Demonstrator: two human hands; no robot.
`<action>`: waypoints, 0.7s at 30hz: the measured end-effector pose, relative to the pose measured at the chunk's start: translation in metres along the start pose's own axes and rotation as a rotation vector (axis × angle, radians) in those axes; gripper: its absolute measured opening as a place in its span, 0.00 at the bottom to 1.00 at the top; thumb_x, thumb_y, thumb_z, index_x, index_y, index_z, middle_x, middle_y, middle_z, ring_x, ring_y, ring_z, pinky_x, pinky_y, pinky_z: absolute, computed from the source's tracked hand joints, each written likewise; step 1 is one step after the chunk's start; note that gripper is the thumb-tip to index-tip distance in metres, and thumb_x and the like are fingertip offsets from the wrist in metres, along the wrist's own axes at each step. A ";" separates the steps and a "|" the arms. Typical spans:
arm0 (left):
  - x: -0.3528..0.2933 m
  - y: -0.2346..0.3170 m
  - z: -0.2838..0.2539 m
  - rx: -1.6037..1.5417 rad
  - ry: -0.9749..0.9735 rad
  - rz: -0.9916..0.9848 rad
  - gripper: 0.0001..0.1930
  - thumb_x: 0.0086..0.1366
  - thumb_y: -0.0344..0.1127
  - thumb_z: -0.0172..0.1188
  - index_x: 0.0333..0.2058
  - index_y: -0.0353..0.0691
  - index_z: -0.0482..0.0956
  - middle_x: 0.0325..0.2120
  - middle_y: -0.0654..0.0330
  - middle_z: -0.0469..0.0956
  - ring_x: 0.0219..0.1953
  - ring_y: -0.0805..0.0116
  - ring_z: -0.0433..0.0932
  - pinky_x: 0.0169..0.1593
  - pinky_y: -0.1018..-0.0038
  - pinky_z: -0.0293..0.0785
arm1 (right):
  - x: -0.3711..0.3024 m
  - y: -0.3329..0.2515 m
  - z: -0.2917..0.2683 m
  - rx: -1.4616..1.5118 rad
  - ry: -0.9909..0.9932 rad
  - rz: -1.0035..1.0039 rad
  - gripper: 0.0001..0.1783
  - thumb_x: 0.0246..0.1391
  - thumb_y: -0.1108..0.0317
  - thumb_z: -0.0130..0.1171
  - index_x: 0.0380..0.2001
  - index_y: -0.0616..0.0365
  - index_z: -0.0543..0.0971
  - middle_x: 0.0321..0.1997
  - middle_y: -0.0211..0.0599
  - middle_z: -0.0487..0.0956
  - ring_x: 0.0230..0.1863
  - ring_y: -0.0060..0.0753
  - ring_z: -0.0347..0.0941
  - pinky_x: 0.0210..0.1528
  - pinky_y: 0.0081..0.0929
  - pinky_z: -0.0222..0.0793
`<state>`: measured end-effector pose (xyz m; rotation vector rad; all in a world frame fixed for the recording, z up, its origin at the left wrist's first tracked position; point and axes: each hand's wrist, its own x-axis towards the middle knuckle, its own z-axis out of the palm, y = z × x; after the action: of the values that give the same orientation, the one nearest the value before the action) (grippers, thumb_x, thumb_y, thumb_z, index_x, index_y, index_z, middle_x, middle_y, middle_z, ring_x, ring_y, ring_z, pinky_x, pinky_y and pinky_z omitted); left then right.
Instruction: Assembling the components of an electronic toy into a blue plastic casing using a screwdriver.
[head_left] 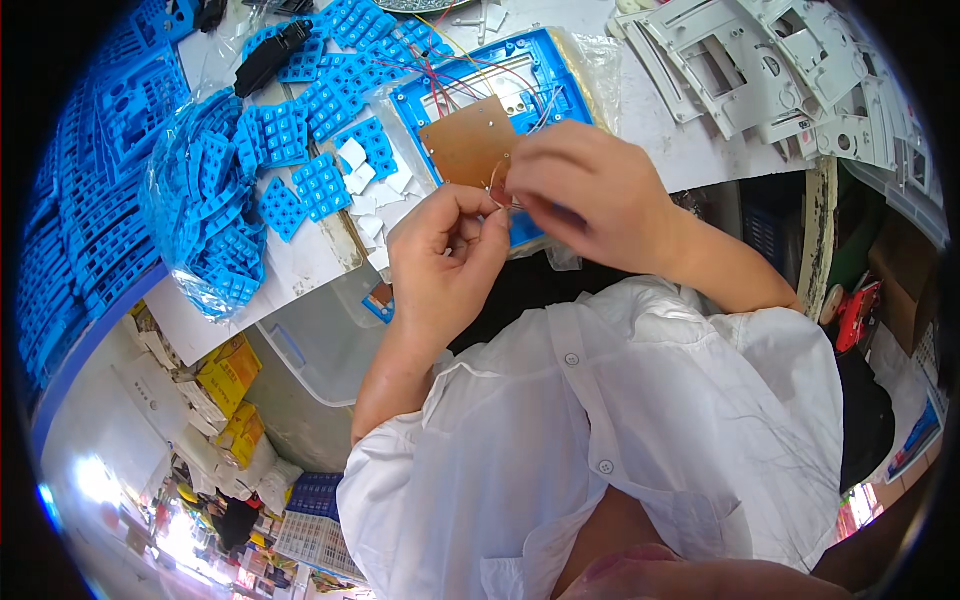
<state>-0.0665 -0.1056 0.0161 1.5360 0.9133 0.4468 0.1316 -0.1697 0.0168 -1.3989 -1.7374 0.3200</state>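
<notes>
A blue plastic housing lies on the table in front of me, with a brown circuit board resting over its near left part. Thin red, yellow and white wires run between the board and the housing. My left hand is closed at the board's near edge, thumb and forefinger pinching a thin wire. Close beside those fingertips, my right hand has its fingers curled inward and a little blurred. What the right fingertips hold, if anything, is hidden.
Several blue keypads and a plastic bag of blue parts cover the left side. White square pieces lie between them and the housing. Grey-white plastic panels are stacked at the right. A clear bin stands below the table edge.
</notes>
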 end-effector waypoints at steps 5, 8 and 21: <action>0.003 0.005 0.007 0.222 0.054 0.234 0.05 0.61 0.21 0.65 0.33 0.37 0.79 0.21 0.64 0.73 0.18 0.80 0.68 0.23 0.79 0.62 | -0.007 -0.003 -0.008 0.083 -0.088 0.035 0.15 0.45 0.77 0.71 0.39 0.58 0.82 0.41 0.38 0.83 0.42 0.42 0.81 0.40 0.32 0.79; 0.003 0.012 0.009 0.245 0.043 0.258 0.05 0.61 0.21 0.65 0.33 0.38 0.79 0.23 0.60 0.75 0.18 0.74 0.71 0.23 0.76 0.65 | -0.008 -0.004 -0.008 0.054 -0.075 0.032 0.14 0.45 0.78 0.71 0.38 0.59 0.82 0.39 0.38 0.83 0.40 0.41 0.81 0.40 0.31 0.79; 0.008 0.008 -0.002 0.196 -0.046 0.145 0.03 0.64 0.23 0.62 0.36 0.35 0.79 0.25 0.59 0.77 0.20 0.75 0.73 0.26 0.77 0.69 | -0.012 0.001 -0.004 0.043 -0.104 0.032 0.11 0.47 0.71 0.70 0.35 0.53 0.80 0.36 0.32 0.81 0.38 0.39 0.79 0.35 0.33 0.77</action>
<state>-0.0605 -0.0981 0.0220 1.7923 0.8324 0.4330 0.1351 -0.1815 0.0132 -1.4018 -1.7827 0.4528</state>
